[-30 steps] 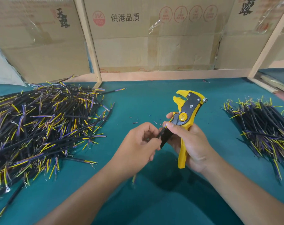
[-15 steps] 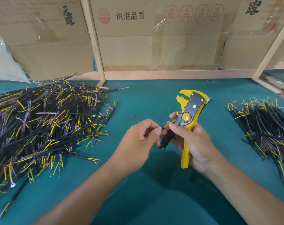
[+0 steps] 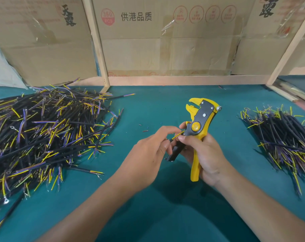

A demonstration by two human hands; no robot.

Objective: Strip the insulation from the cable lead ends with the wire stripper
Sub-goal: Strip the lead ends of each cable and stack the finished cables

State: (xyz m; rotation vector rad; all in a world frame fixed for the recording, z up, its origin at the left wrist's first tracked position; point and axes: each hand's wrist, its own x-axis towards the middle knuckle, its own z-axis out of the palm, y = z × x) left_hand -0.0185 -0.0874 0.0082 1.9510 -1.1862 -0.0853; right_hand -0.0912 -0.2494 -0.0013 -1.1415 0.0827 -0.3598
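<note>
Yellow lead (image 3: 178, 135) now farther out

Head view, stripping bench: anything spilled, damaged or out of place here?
Only small things. Bits of stripped insulation lie scattered on the green mat beyond the hands. The cardboard backdrop has peeling clear tape. The wire stripper in the right hand looks intact, and both cable piles are loose but on the mat.

A large cable heap (image 3: 43, 137) is occupying the table's (image 3: 157, 105) left side; a smaller cable pile (image 3: 286, 137) is blocking the right. Between them, open green surface is running back to the wooden frame rail (image 3: 183, 80) and cardboard wall (image 3: 165, 49). Small insulation scraps (image 3: 145, 131) are lying in this central lane.
</note>
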